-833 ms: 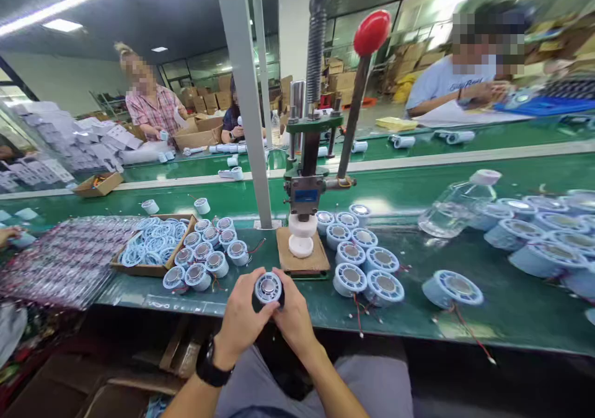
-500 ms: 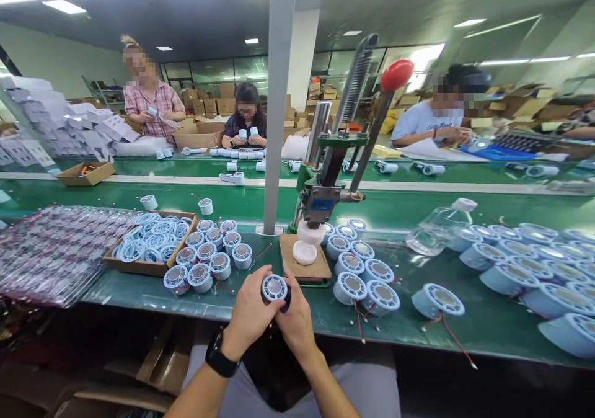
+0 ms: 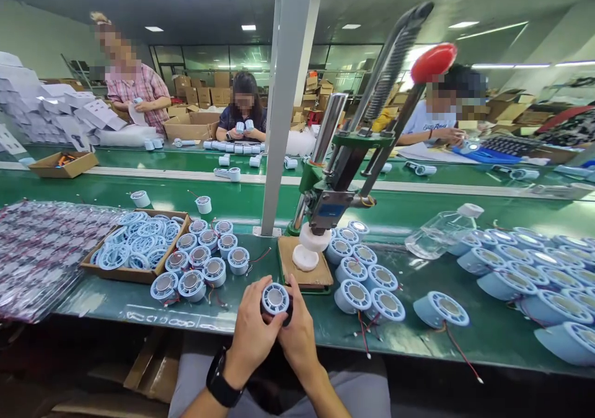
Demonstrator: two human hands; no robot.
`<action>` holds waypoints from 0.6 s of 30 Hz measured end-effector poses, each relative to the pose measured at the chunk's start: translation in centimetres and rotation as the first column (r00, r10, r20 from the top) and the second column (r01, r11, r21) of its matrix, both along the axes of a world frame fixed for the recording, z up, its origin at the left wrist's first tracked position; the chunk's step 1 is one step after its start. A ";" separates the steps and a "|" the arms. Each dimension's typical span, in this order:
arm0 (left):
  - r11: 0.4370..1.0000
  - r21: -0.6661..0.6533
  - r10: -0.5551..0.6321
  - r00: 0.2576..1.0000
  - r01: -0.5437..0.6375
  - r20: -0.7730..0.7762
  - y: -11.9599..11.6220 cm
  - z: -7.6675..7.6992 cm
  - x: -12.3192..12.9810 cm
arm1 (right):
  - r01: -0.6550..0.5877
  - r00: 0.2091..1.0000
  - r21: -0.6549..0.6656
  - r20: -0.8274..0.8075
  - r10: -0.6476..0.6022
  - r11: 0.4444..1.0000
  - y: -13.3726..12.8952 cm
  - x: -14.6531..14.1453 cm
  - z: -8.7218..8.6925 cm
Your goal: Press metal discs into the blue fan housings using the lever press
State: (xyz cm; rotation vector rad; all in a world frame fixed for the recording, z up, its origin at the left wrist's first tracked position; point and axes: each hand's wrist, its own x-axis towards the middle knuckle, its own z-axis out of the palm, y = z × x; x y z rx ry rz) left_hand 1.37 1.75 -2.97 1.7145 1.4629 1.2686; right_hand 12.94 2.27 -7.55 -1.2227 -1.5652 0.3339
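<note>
Both hands meet at the near edge of the bench, above the lap. Left hand (image 3: 253, 334), black watch (image 3: 223, 384) on its wrist, and right hand (image 3: 297, 337) pinch one round speaker unit (image 3: 275, 299) between them, fingers wrapped around its dark body, pale blue grille face and metal centre turned up toward the camera, probably so the face can be checked or seated by the thumbs. Neither hand is free; each grips the same piece from its own side. Just beyond the hands, a wooden pad (image 3: 304, 270) carries a white round die (image 3: 305, 257) under the head of a hand press (image 3: 332, 204), whose lever with a red knob (image 3: 433, 62) leans up and away to the right. Left of the hands, a cluster of like units (image 3: 202, 266) stands face up beside a cardboard tray of blue rings (image 3: 134, 247); farther left lies a sheet of bagged parts (image 3: 41, 257). Right of the hands, more units (image 3: 365, 278) with red and black leads trailing sit in rows, one unit (image 3: 440, 309) apart on its side, and a clear bottle (image 3: 439, 232) lies tipped over. All rests on a green bench (image 3: 488, 334). Other people work well beyond, across the line.
</note>
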 end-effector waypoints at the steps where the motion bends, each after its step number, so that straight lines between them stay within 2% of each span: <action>1: 1.000 -0.002 -0.008 1.000 0.008 0.004 0.0 -0.1 -0.1 | 0.003 1.000 0.009 0.021 -0.004 1.000 0.0 0.1 0.1; 4: 0.998 -0.017 -0.063 0.998 0.063 -0.001 -0.1 -0.3 -0.6 | 0.004 0.997 0.034 0.080 -0.007 0.999 -0.1 0.2 0.3; 8: 0.993 -0.031 -0.114 0.993 0.113 -0.033 -0.1 -0.6 -0.9 | -0.002 0.997 0.029 0.077 0.000 1.000 -0.2 -0.1 0.3; 11: 0.985 -0.052 -0.168 0.984 0.165 -0.054 -0.2 -1.0 -0.9 | -0.072 0.991 -0.042 0.109 0.076 0.997 -0.5 0.3 0.4; 13: 0.977 -0.110 -0.189 0.981 0.184 -0.042 -0.1 -0.8 -0.9 | -0.157 0.960 -0.110 0.217 0.178 0.981 -0.6 1.8 1.9; 14: 0.972 -0.152 -0.186 0.982 0.179 -0.029 0.2 -0.4 -1.0 | -0.202 0.929 -0.130 0.290 0.232 0.971 -0.5 2.9 3.4; 15: 0.967 -0.191 -0.174 0.985 0.168 -0.015 0.6 0.1 -1.0 | -0.233 0.893 -0.124 0.365 0.262 0.965 -0.2 4.2 5.7; 17: 0.962 -0.229 -0.150 0.989 0.147 0.007 1.8 1.7 -0.9 | -0.226 0.849 0.009 0.492 0.192 0.974 0.9 7.1 12.3; 18: 0.966 -0.218 -0.138 0.990 0.138 0.016 2.7 2.6 -0.7 | -0.162 0.856 0.142 0.512 0.068 0.976 1.8 8.5 16.4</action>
